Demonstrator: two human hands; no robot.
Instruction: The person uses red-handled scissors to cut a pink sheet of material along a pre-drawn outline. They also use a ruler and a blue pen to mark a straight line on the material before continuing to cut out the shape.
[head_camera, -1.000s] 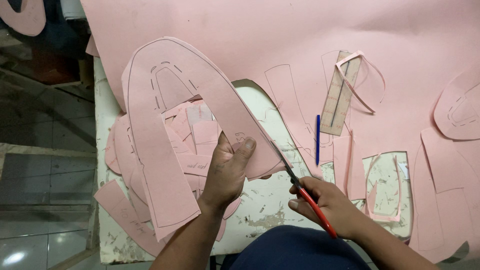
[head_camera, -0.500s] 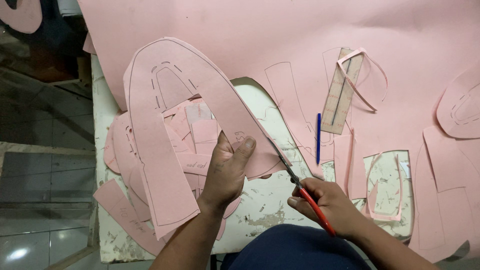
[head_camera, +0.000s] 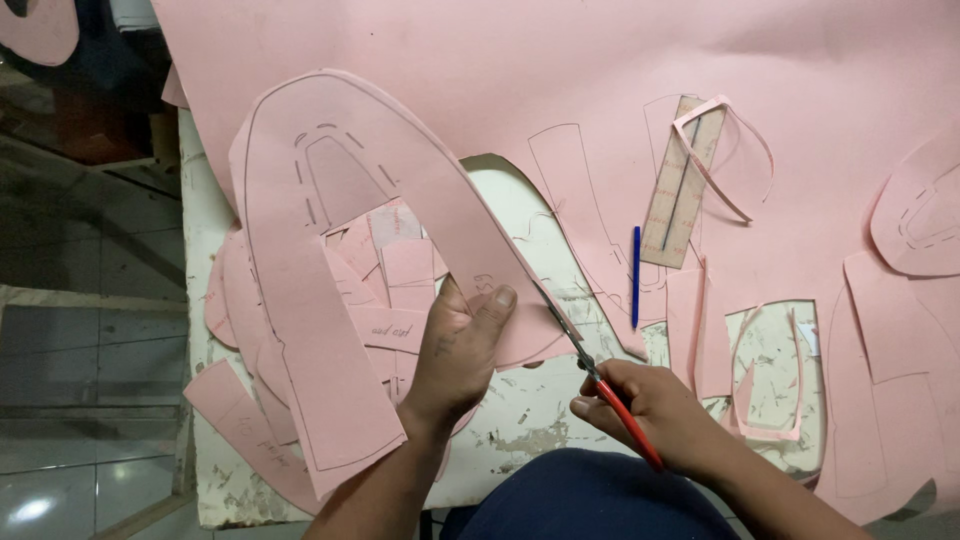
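One scissors (head_camera: 590, 372), one pen (head_camera: 635, 277), one ruler (head_camera: 680, 185), two hands (head_camera: 460, 350).

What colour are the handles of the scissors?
Red. The scissors are held in the right hand; the head view shows them.

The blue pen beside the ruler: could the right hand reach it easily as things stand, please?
Probably not at once: the right hand is gripping the red-handled scissors. The blue pen lies uncovered on the pink sheet, just beyond.

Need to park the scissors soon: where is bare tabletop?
Bare table shows between the left hand and right hand, and in the cut-out window right of the blue pen. Left, under the U-shaped piece, scraps crowd it.
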